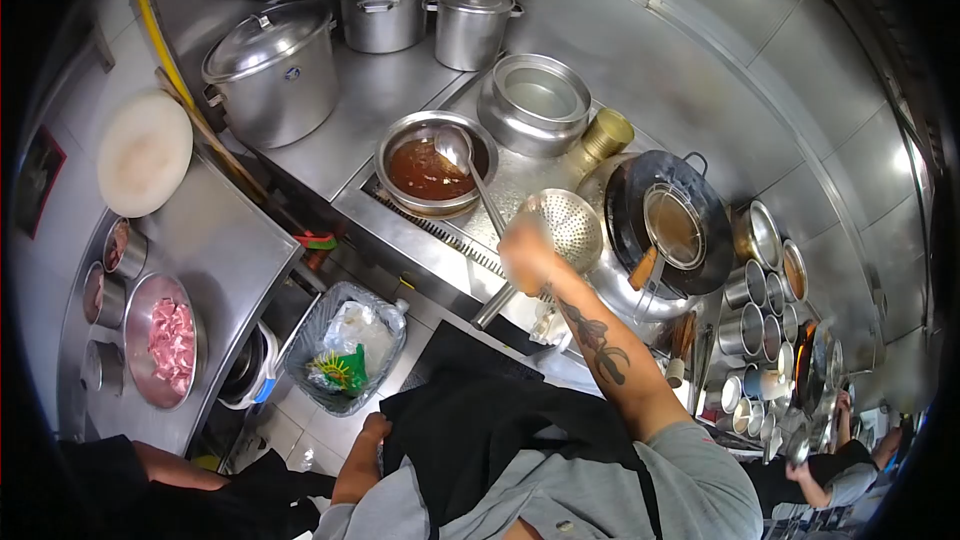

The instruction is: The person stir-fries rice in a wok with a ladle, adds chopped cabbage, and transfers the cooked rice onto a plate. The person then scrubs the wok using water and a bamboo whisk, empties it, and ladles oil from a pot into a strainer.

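My right hand (528, 255) is closed around the long handle of a steel ladle (455, 147). The ladle's bowl rests in reddish-brown sauce (415, 168) inside a metal basin (487, 155) on the stove counter. Partly behind that hand lies a perforated strainer (575, 225), its handle (493, 308) pointing toward me. My left hand (376, 427) is low at my side, beside my black apron (470, 430); its fingers are mostly hidden.
Lidded pots (275, 75) stand at the back left. A wok (690, 175) carries a fine sieve (675, 225) on the right. A bowl of raw meat (150, 380) sits on the left counter, above a lined bin (345, 340). Other people (815, 475) stand nearby.
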Demonstrator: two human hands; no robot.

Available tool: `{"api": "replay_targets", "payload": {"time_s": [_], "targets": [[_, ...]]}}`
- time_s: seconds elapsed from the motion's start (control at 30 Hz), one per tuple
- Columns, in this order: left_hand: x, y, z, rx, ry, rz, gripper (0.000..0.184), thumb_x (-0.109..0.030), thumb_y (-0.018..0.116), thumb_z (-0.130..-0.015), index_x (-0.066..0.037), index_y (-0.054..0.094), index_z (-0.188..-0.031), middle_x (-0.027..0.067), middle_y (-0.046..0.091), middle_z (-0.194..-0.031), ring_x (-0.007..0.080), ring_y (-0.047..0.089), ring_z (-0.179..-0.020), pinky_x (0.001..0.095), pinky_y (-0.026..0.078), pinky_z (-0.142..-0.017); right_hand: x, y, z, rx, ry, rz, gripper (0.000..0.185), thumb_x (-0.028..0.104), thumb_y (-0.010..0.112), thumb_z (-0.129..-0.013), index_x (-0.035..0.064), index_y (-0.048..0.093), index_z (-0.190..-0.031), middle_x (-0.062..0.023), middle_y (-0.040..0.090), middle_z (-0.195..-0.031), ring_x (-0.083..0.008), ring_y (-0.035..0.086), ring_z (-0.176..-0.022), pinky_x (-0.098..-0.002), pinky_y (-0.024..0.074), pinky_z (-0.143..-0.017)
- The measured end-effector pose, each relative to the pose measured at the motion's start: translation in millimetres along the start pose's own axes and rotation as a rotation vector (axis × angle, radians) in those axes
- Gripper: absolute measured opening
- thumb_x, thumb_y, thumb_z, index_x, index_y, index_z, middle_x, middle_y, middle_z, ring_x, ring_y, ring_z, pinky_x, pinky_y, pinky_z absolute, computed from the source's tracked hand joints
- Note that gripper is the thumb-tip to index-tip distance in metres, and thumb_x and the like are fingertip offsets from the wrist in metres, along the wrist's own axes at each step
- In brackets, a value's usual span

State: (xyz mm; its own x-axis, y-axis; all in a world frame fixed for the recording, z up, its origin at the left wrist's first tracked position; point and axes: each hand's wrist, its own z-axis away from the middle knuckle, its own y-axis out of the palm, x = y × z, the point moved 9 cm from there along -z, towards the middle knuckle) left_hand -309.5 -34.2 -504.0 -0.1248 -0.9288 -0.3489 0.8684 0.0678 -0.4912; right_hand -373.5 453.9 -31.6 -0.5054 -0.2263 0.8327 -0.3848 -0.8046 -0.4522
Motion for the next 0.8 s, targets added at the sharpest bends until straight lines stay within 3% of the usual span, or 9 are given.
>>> {"api": "replay_targets", "payload": {"time_s": [0.1,0.17,0.2,0.3,0.33,0.43,0.7,0.8], "targets": [[1,10,-13,-0.042,0.178,-0.201,0.033,-0.023,0.058,-0.074,0.002,0.067,-0.093,0.0211,0.067,-0.091,0.0343,0.066,-0.086,0.039,0.053,-0.08,-13,13,-15,0.061,0.071,-0.114,0.014,0.011,0.059,-0.077,-0.0034,0.059,-0.081,-0.0073,0.055,-0.061,-0.0163,0.052,-0.045,-0.0297,0.0432,-0.041],[-8,-18,18,-0.095,0.099,0.003,0.032,-0.022,0.059,-0.074,0.003,0.067,-0.092,0.0225,0.067,-0.089,0.0338,0.067,-0.086,0.0387,0.054,-0.079,-9,16,-19,0.141,0.149,-0.257,0.013,0.012,0.059,-0.077,-0.0011,0.059,-0.075,-0.0066,0.054,-0.059,-0.0154,0.05,-0.043,-0.0278,0.0419,-0.04],[-26,-45,50,-0.127,0.064,0.107,0.031,-0.021,0.059,-0.074,0.003,0.067,-0.092,0.0232,0.067,-0.089,0.0336,0.067,-0.085,0.0386,0.054,-0.079,0,19,-8,0.214,0.278,-0.302,0.012,0.013,0.054,-0.08,0.0006,0.056,-0.082,-0.0039,0.053,-0.062,-0.0123,0.049,-0.044,-0.0238,0.0399,-0.04],[1,-20,11,-0.06,-0.059,0.083,0.032,-0.021,0.059,-0.074,0.003,0.067,-0.093,0.0239,0.067,-0.09,0.0334,0.067,-0.088,0.0385,0.054,-0.08,5,37,-4,0.583,0.478,-1.086,0.02,0.012,0.048,-0.083,-0.0007,0.051,-0.097,-0.0013,0.052,-0.068,-0.0096,0.048,-0.049,-0.0211,0.0377,-0.042],[0,-21,7,-0.069,-0.037,0.055,0.032,-0.021,0.059,-0.074,0.003,0.067,-0.094,0.0237,0.067,-0.092,0.0334,0.066,-0.089,0.0386,0.054,-0.08,11,35,0,0.672,0.471,-1.181,0.028,0.013,0.044,-0.084,-0.0023,0.043,-0.108,-0.0002,0.052,-0.075,-0.0085,0.048,-0.052,-0.0223,0.0369,-0.044],[-1,-26,-1,-0.102,0.004,0.004,0.032,-0.021,0.06,-0.074,0.002,0.067,-0.095,0.0229,0.066,-0.096,0.0333,0.065,-0.093,0.0386,0.053,-0.082,19,28,13,0.767,0.413,-1.346,0.024,0.013,0.043,-0.085,-0.0025,0.045,-0.104,-0.0014,0.054,-0.072,-0.0106,0.052,-0.053,-0.0271,0.0391,-0.044],[-24,-19,-24,-0.061,0.262,-0.268,0.036,-0.026,0.057,-0.073,0.001,0.068,-0.093,0.0215,0.065,-0.102,0.0331,0.061,-0.102,0.0378,0.047,-0.092,33,-19,63,0.797,0.244,-1.582,0.031,0.013,0.042,-0.088,-0.0056,0.044,-0.112,-0.0012,0.051,-0.079,-0.0094,0.051,-0.056,-0.027,0.0393,-0.047],[-31,-25,-25,-0.086,0.232,-0.257,0.035,-0.025,0.058,-0.071,0.002,0.068,-0.091,0.0231,0.065,-0.1,0.0353,0.062,-0.099,0.0385,0.048,-0.09,37,-54,90,0.796,0.16,-1.639,0.035,0.014,0.041,-0.089,-0.0061,0.044,-0.118,-0.0012,0.05,-0.081,-0.0087,0.052,-0.056,-0.0273,0.0407,-0.049]]}}
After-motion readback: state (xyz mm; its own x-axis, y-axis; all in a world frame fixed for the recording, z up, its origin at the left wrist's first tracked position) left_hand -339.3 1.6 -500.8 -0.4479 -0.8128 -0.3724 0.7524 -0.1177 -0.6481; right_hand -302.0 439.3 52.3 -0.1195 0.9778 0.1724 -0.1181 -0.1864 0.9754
